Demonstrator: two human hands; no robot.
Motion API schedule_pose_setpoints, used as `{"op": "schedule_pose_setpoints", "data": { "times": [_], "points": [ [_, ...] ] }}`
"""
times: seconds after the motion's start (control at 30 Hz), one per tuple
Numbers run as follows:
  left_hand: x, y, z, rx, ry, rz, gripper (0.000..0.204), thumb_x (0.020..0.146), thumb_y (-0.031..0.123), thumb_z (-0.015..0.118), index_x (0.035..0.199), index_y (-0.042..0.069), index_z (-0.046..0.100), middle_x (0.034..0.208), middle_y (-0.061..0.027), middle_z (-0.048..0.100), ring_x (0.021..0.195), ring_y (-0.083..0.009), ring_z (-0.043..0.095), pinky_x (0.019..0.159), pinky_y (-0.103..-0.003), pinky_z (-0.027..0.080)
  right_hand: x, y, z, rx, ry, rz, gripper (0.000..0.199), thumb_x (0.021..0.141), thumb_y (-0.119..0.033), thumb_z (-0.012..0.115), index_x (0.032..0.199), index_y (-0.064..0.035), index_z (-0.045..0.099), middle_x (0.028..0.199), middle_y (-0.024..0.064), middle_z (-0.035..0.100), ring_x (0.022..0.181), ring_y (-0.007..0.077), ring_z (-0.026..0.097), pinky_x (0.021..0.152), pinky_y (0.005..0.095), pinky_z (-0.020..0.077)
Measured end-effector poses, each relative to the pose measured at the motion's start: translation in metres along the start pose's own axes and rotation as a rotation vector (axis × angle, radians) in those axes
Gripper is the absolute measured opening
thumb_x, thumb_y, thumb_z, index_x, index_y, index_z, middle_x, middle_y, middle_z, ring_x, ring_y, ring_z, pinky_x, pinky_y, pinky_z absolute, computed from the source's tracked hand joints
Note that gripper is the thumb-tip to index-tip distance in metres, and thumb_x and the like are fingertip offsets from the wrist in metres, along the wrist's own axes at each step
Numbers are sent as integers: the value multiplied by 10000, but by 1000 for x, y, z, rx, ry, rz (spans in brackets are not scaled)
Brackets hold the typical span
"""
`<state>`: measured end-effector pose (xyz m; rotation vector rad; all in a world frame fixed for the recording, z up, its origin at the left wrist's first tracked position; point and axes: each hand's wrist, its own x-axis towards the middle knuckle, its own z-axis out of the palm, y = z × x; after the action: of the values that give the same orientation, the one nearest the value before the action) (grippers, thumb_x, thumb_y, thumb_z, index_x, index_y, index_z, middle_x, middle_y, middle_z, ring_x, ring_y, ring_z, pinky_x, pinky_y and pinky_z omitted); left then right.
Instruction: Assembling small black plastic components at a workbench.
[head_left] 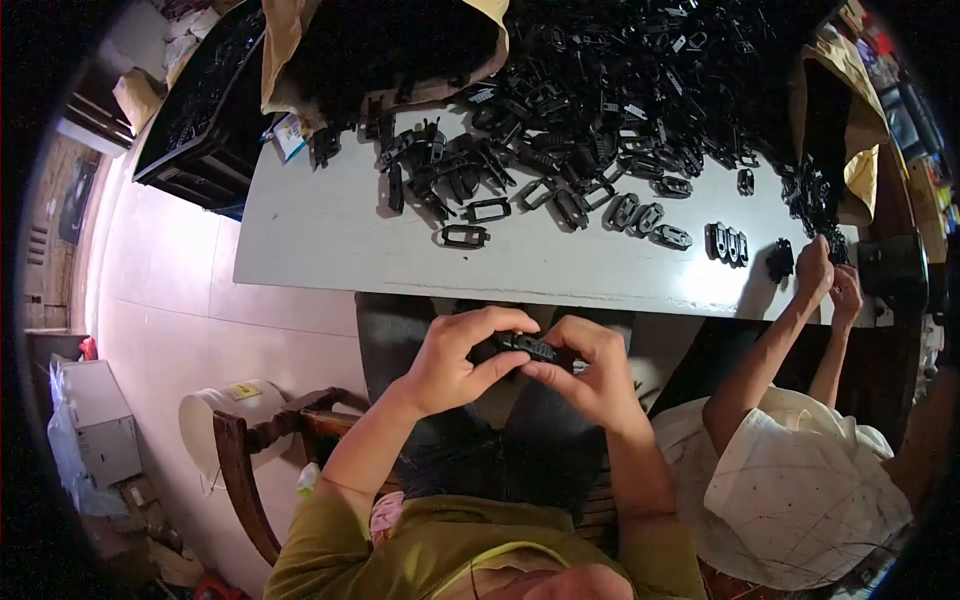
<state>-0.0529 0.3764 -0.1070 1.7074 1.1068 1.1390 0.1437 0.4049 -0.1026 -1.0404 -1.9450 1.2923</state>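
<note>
My left hand (pixel 455 365) and right hand (pixel 590 375) meet over my lap, each grip clamped on one small black plastic part (pixel 527 347) between them, below the table's near edge. At twelve o'clock the white table (pixel 330 235) carries a big heap of black parts (pixel 620 90). At three o'clock, a co-worker's hands (pixel 825 280) work at the table's edge beside a row of three parts (pixel 728 243).
</note>
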Motion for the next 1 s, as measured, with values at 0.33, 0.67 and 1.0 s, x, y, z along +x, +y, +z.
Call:
{"op": "schedule_pose_setpoints", "data": {
  "times": [0.33,0.67,1.0],
  "points": [
    [6,-28,-35,547,134,73,197,769,97,688,960,57,663,975,-80,641,924,-265,596,798,-364,486,18,57,-72,-1023,618,-112,372,797,-29,593,1169,-27,571,1204,152,547,1046,345,526,882,392,440],
    [49,-60,-79,1044,252,53,274,719,34,685,983,105,667,1094,-22,547,958,-241,532,806,-363,446,15,49,-44,-950,534,-29,236,775,-37,589,1011,-42,579,1001,103,575,916,303,548,757,387,466],
    [29,-36,-53,420,408,134,151,853,67,593,993,34,641,916,-50,634,778,-103,587,650,-231,465,14,41,-42,-695,489,83,301,664,-9,616,963,-18,578,925,134,564,828,326,585,712,370,482]
  ]
}}
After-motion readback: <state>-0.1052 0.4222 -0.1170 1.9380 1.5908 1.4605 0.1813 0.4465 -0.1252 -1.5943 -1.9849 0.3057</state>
